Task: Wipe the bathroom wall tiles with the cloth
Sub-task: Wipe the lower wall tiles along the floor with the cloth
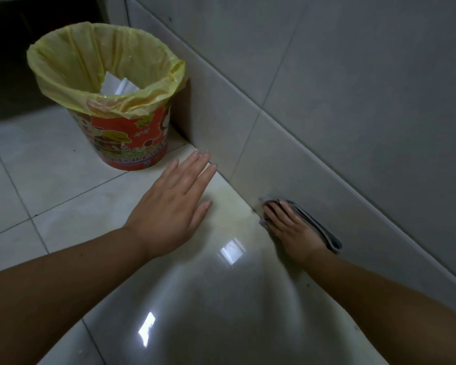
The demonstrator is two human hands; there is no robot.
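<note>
The grey wall tiles (327, 101) fill the right and upper part of the view, meeting the floor along a slanted line. My right hand (290, 227) presses a folded grey cloth (319, 227) flat against the lowest wall tile, just above the floor joint. Only the cloth's edges show around the palm and fingers. My left hand (174, 204) is open and flat, fingers together, hovering over or resting on the floor with its fingertips close to the base of the wall.
A red patterned waste bin (127, 138) lined with a yellow bag (103, 64) stands on the floor against the wall corner, just beyond my left fingertips. Glossy pale floor tiles (195, 299) stretch below. A dark opening lies at the upper left.
</note>
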